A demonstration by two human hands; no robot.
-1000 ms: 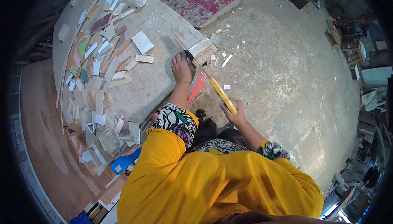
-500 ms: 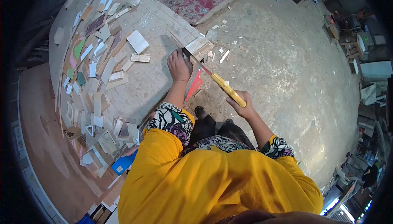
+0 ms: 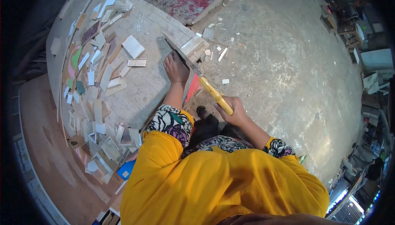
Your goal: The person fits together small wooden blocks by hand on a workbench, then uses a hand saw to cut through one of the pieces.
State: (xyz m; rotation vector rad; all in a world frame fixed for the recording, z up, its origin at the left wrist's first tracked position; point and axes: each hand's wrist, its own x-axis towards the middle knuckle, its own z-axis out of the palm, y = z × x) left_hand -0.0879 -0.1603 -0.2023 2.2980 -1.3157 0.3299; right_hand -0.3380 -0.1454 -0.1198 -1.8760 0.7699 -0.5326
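Observation:
A handsaw (image 3: pixel 210 88) with a yellow handle is gripped in my right hand (image 3: pixel 233 112), out over the floor beside the worktable. Its blade (image 3: pixel 187 61) slants up and left across the table edge, the tip lying over the tabletop. Close against the blade, my left hand (image 3: pixel 176 68) bears down on the table near its edge, fingers curled and pressed together; whatever is under them is hidden. A pale wooden strip (image 3: pixel 192 45) lies at the table corner just beyond the blade.
Many wood offcuts (image 3: pixel 101 77) are heaped on the left of the worktable (image 3: pixel 142 83). A white block (image 3: pixel 133 46) and a small wooden piece (image 3: pixel 137 63) lie nearer my left hand. Scraps (image 3: pixel 222 54) litter the concrete floor (image 3: pixel 284 68). Stacked items (image 3: pixel 372 83) line the right side.
My right hand has moved left and slightly down, carrying the saw with it; its blade now stands steeper. My left hand stays in place on the table. The whole view has shifted slightly.

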